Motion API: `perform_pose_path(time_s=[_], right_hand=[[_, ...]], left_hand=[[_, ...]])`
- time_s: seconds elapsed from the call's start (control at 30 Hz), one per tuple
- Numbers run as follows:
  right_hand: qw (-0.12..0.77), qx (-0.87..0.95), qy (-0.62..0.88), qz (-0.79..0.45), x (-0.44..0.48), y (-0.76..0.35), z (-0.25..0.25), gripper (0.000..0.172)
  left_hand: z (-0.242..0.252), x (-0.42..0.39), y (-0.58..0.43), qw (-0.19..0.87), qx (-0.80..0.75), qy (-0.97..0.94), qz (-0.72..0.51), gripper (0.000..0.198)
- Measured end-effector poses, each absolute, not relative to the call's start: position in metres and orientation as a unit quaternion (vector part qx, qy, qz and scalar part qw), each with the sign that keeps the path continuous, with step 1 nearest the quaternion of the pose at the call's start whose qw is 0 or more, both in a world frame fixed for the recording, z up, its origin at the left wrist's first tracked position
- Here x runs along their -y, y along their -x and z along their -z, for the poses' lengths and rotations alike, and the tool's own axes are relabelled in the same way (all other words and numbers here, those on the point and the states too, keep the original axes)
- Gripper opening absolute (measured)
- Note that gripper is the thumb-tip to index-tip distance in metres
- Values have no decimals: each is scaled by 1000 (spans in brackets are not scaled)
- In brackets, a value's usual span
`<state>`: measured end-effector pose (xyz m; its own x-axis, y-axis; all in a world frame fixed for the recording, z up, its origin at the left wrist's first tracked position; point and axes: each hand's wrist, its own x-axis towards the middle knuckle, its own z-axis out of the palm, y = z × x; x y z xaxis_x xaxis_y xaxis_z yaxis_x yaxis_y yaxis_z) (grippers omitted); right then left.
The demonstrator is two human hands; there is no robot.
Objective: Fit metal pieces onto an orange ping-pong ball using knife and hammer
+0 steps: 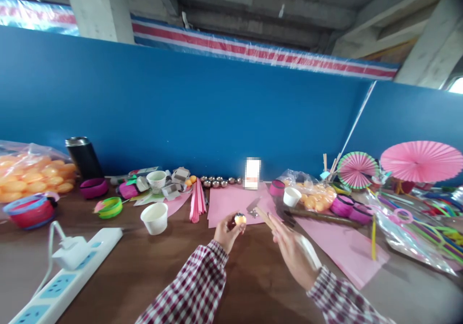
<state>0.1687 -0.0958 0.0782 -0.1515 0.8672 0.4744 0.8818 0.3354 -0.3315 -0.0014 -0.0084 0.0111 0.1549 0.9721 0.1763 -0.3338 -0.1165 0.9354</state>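
Note:
My left hand (226,235) pinches a small ball (240,219), orange below and shiny dark on top, between thumb and fingers. Across from it, my right hand (294,254) is closed on a flat wooden stick (265,219) that points toward the ball but stays apart from it. A white object (309,250) shows along the outer side of that hand; its kind is unclear. Beyond the hands lies a pink paper sheet (227,206) with small metal bits (254,212) on it. Several shiny silver balls (216,183) line up behind the sheet.
White paper cups (155,218) stand left, a paper cup (292,196) right. A power strip (68,285) with a plugged-in charger (71,251) lies near left. Bags of orange balls (39,174) flank the table. Pink paper (340,247), scissors (402,216) and paper fans (421,162) are right.

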Motion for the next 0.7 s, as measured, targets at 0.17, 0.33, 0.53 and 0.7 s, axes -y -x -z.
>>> perform_pose_path(time_s=[0.17,0.33,0.53,0.7], right_hand=[[284,763,579,-38,97,-164,-79,45],[287,750,595,-40,95,-164,-80,44],[284,745,603,-36,93,-160,-87,44],[272,753,597,-43,93,-160,-84,44]], left_hand=[[-12,9,2,584,-329,-481,-565,43],[-12,10,2,568,-332,-500,-563,40],[-9,9,3,550,-354,-500,-568,44],[-10,10,2,538,-364,-499,-573,43]])
